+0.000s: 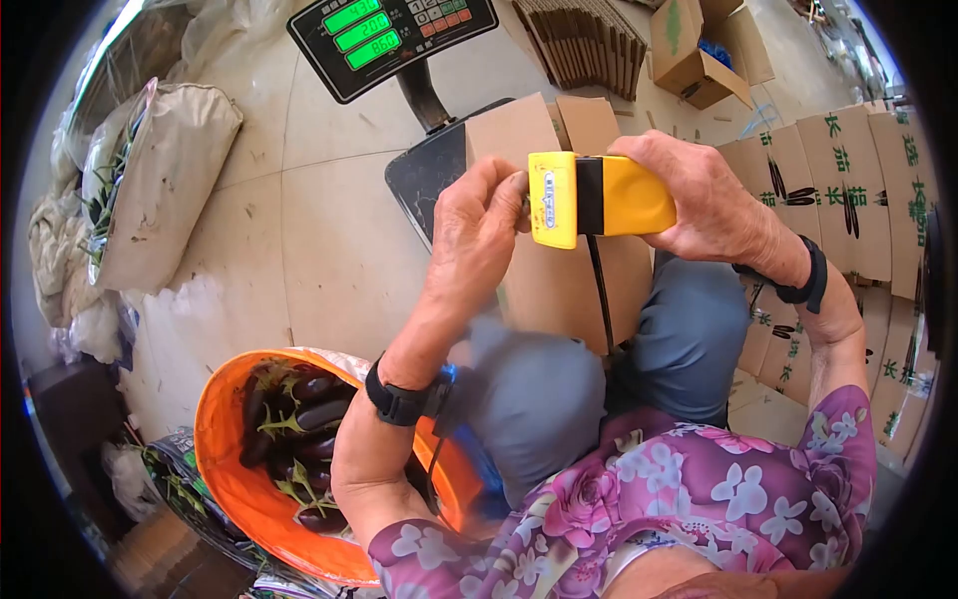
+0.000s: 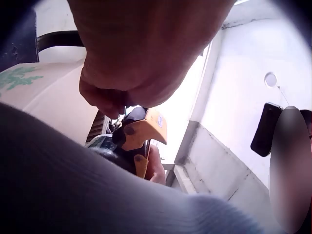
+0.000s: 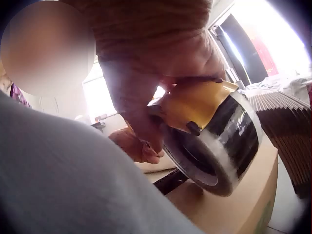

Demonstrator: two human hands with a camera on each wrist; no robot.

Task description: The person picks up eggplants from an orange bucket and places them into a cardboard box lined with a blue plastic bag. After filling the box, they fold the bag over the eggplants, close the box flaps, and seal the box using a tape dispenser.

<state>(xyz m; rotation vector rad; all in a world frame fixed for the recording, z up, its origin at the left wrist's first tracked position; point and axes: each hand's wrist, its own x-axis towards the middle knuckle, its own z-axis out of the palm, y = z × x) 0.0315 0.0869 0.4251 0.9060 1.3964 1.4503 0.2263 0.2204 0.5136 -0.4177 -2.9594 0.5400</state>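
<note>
My right hand (image 1: pixel 689 195) grips a yellow packing-tape dispenser (image 1: pixel 639 197) from its right end, above a cardboard box (image 1: pixel 544 285). A dark tape roll (image 3: pixel 239 131) sits in the dispenser, plain to see in the right wrist view. My left hand (image 1: pixel 477 225) is at the dispenser's other end, thumb and index finger pinched together right at its yellow edge. In the left wrist view the left fingers (image 2: pixel 109 100) are bent down over a thin strip by the dispenser's head (image 2: pixel 141 131). The box stands between the knees, a dark line running down it.
Behind the box is a scale platform (image 1: pixel 424 180) with a lit display (image 1: pixel 364 35). An orange tub (image 1: pixel 210 439) of eggplants stands beside the left leg. Flat printed cartons (image 1: pixel 838 190) lie at right, folded cardboard (image 1: pixel 589 45) at the back. A filled sack (image 1: pixel 175 190) lies at left.
</note>
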